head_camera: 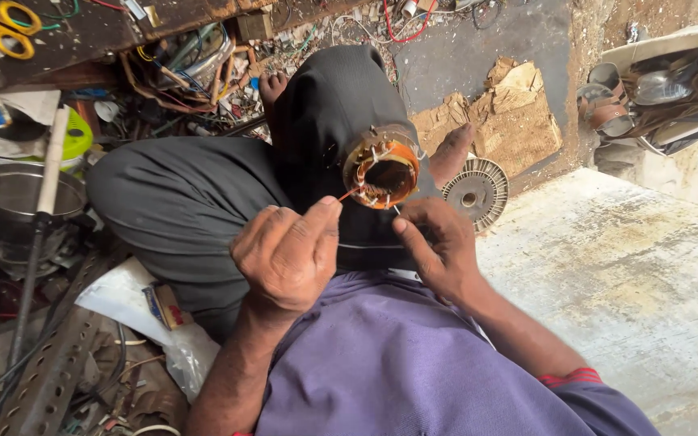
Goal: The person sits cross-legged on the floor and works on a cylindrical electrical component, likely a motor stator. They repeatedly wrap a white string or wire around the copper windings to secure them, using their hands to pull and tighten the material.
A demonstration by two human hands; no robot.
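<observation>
A round motor stator (381,169) with orange copper windings rests on my knee, against my dark trousers (195,202). My left hand (288,254) is closed, pinching a thin copper wire (347,194) that runs up to the winding. My right hand (438,242) sits just below the stator, fingers curled, touching thin wires at its lower edge; what it grips is hard to make out. My purple shirt (397,363) fills the bottom of the view.
A round grey rotor disc (476,190) lies on the floor by my foot. Yellow-handled scissors (2,24) lie top left. A metal pot (18,198), a white-handled tool (48,161), perforated metal strips (50,371) and wire clutter sit left. Cardboard scraps (502,113) lie behind.
</observation>
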